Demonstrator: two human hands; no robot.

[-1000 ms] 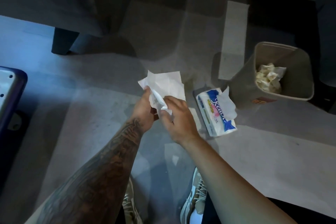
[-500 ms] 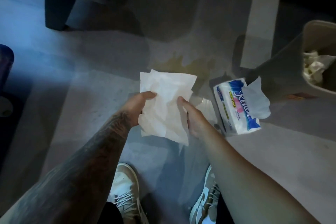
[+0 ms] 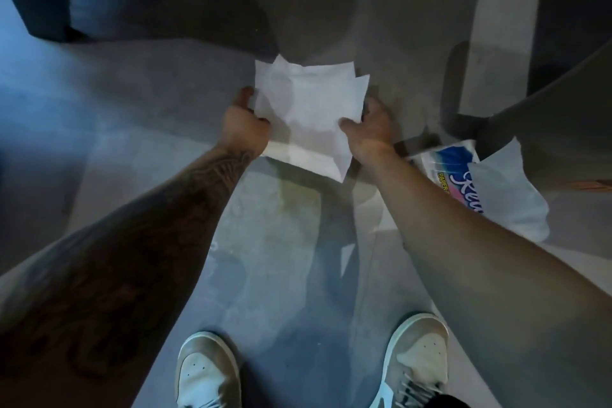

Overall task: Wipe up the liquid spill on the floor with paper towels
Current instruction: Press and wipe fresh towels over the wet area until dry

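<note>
Paper towel pack [image 3: 463,175] on floor [image 3: 132,129], one sheet sticking out. Left hand [image 3: 243,124] and right hand [image 3: 371,129] pinch opposite edges of paper towels [image 3: 308,109], stretched between them.

Both arms are stretched out forward and down. The left hand [image 3: 244,124] is closed on one side of the paper towels [image 3: 306,116], and the right hand [image 3: 371,129] is closed on the other side.
</note>
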